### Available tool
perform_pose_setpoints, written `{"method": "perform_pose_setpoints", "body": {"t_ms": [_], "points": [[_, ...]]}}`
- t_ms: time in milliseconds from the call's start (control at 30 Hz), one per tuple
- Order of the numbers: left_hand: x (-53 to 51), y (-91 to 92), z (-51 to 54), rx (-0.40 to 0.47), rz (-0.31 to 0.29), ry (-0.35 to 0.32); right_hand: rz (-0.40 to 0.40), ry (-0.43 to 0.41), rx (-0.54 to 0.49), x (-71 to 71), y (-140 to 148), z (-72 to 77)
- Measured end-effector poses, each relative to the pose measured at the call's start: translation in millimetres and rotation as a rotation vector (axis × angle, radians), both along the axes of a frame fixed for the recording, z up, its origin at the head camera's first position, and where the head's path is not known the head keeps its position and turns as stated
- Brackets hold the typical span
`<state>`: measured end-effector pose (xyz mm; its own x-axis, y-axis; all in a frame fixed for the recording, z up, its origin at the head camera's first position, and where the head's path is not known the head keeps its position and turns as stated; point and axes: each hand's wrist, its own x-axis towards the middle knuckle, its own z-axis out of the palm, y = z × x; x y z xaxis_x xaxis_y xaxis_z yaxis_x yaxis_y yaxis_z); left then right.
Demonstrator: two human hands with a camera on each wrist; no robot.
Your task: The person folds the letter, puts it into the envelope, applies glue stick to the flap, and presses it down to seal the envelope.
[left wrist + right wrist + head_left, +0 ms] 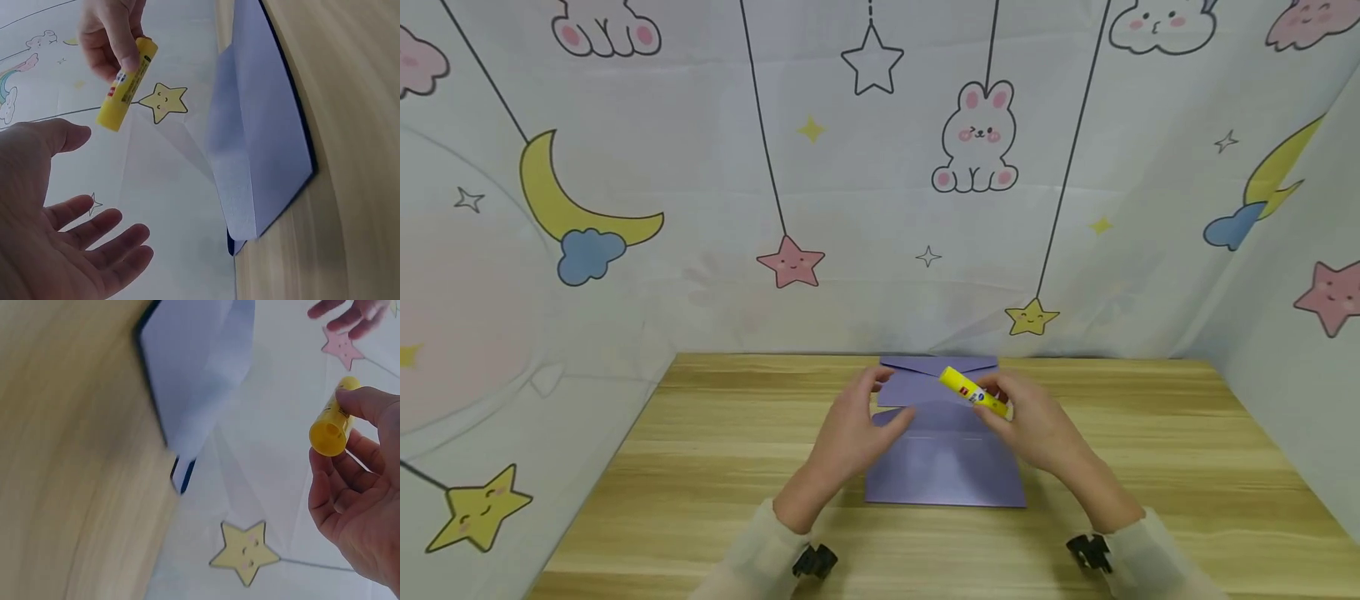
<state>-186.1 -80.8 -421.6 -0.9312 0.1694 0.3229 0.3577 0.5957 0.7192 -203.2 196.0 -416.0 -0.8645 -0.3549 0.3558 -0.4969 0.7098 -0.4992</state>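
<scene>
A yellow glue stick (973,392) is pinched between the thumb and fingers of my right hand (1037,421), above the table. Its end facing the right wrist camera looks round and hollow. My left hand (853,421) hovers to the left of it, fingers spread and holding nothing, as the left wrist view also shows. Beneath the hands lies a purple envelope (943,471) with its flap (228,150) raised toward the back. Behind it is a second purple envelope (917,387), its flap folded down; the right hand and glue stick partly cover it.
The wood-grain table (737,467) reaches back to a white cloth backdrop (865,192) printed with stars, moons and bunnies. Cloth also hangs along the left and right sides. A dark clip-like piece (815,562) sits at each sleeve cuff.
</scene>
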Motion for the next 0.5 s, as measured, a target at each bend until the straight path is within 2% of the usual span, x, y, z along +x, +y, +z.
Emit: {"method": "perform_pose_setpoints", "body": {"t_ms": [100,267,333,500], "points": [[-0.7,-6.9,-1.0,-0.121,0.008,0.060,-0.033,-0.013,0.034,-3.2,16.1,1.0],[-3.0,-19.7,-4.8,-0.285,0.004,0.214,-0.070,-0.035,0.068,-9.0,42.4,-0.1],[-3.9,-24.8,-7.4,-0.343,0.011,0.254,-0.077,-0.047,0.081,-12.6,52.8,-1.3],[-5.3,-35.4,-14.6,-0.440,0.032,0.291,-0.115,-0.094,0.120,-21.0,77.9,-2.7]]}}
